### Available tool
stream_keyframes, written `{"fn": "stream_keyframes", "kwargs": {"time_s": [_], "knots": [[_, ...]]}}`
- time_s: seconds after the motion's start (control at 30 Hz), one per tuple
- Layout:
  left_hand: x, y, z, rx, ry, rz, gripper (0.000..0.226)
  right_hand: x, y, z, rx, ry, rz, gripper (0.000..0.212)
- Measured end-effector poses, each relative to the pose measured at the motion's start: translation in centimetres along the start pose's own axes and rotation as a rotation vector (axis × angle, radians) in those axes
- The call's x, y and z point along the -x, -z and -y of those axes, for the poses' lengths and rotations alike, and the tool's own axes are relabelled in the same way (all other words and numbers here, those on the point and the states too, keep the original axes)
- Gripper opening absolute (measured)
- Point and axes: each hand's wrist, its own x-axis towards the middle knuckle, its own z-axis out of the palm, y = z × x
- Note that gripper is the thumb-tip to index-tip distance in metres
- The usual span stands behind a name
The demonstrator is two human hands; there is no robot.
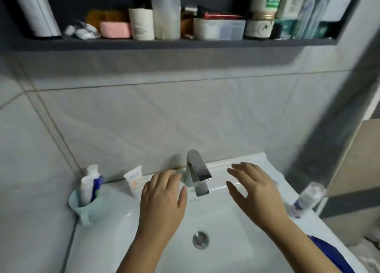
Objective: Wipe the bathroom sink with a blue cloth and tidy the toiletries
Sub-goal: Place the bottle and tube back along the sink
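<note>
Left hand [162, 196] and right hand [255, 188] spread empty beside the tap [197, 174]; soft cloth [331, 254] should bunch wherever pinched.

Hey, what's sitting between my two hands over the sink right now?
The chrome faucet stands between your left hand and right hand, both open and holding nothing. The head view shows this.

Left grip [162, 200], right grip [259, 194] beside faucet [198, 170]
</note>
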Motion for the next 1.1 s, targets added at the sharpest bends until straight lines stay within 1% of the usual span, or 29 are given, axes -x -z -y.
{"fn": "stream_keyframes", "kwargs": {"time_s": [0.1,0.2,0.3,0.43,0.57,0.63,0.7,0.87,1.0,1.1], "knots": [[1.2,-3.4,-3.2,0.065,-0.048,0.075,0.035,3.4,2.3,-4.4,0.071,-0.072,0.059,0.022],[1.8,-6.7,-6.4,0.117,-0.079,0.133,0.037,5.6,4.9,-9.4,0.129,-0.138,0.112,0.030],[1.9,-9.9,-9.6,0.147,-0.083,0.170,0.037,7.3,7.1,-14.8,0.153,-0.229,0.160,0.032],[1.2,-13.8,-14.0,0.169,-0.077,0.228,0.034,8.8,8.2,-21.7,0.092,-0.333,0.234,0.035],[0.7,-17.0,-17.1,0.142,-0.052,0.272,0.029,9.9,6.3,-26.2,-0.061,-0.488,0.305,0.048],[0.8,-18.2,-17.8,0.104,-0.030,0.284,0.033,10.1,4.9,-27.5,-0.136,-0.541,0.339,0.056],[1.0,-19.0,-18.2,0.074,-0.012,0.290,0.036,10.2,3.7,-28.3,-0.227,-0.574,0.361,0.060],[1.0,-19.8,-17.9,0.031,0.041,0.282,0.038,9.9,1.8,-29.2,-0.385,-0.607,0.366,0.049],[0.7,-19.4,-16.7,-0.021,0.096,0.259,0.039,7.8,1.0,-28.7,-0.434,-0.530,0.377,0.049],[0.6,-18.8,-15.5,-0.060,0.136,0.226,0.039,4.3,-0.7,-27.8,-0.536,-0.480,0.382,0.049]]}}
